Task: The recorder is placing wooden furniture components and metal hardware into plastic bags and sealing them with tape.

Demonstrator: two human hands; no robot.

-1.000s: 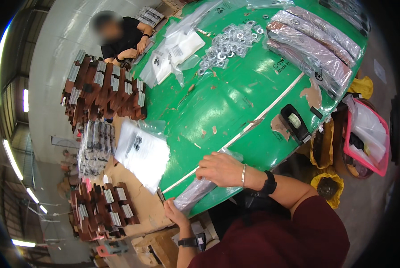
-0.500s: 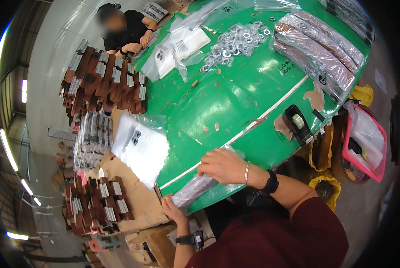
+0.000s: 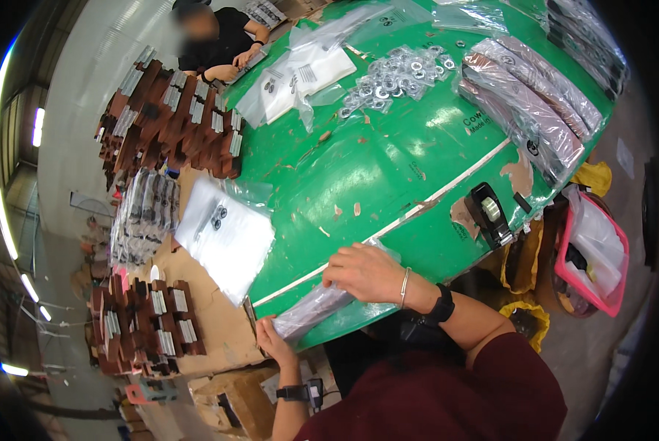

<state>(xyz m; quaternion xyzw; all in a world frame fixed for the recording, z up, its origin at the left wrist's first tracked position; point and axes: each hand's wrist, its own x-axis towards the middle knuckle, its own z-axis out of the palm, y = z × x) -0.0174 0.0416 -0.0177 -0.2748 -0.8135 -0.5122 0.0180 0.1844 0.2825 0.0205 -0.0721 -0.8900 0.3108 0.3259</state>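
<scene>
A long, narrow package in clear plastic (image 3: 311,312) lies slantwise along the near edge of the green table, its contents purplish-grey through the film. My left hand (image 3: 274,342) grips its lower left end, thumb and fingers closed at the tip. Over its upper right part my right hand (image 3: 366,273) is bent, fingers curled down on the film; the fingertips are partly hidden. Loose clear plastic (image 3: 382,248) sticks out beyond the right hand. Left of the package is a stack of clear bags (image 3: 226,237) with small black marks.
A black tape dispenser (image 3: 489,213) stands at the table's right edge. Wrapped long packages (image 3: 531,95) and small bagged metal rings (image 3: 395,79) lie farther off. Brown pieces with metal strips (image 3: 171,117) are piled left. Another person (image 3: 223,44) works at the far left. A pink basket (image 3: 564,272) sits right.
The view has shifted slightly, so the table and piles appear displaced. Both hands keep their places on the package, with little visible change in grip.
</scene>
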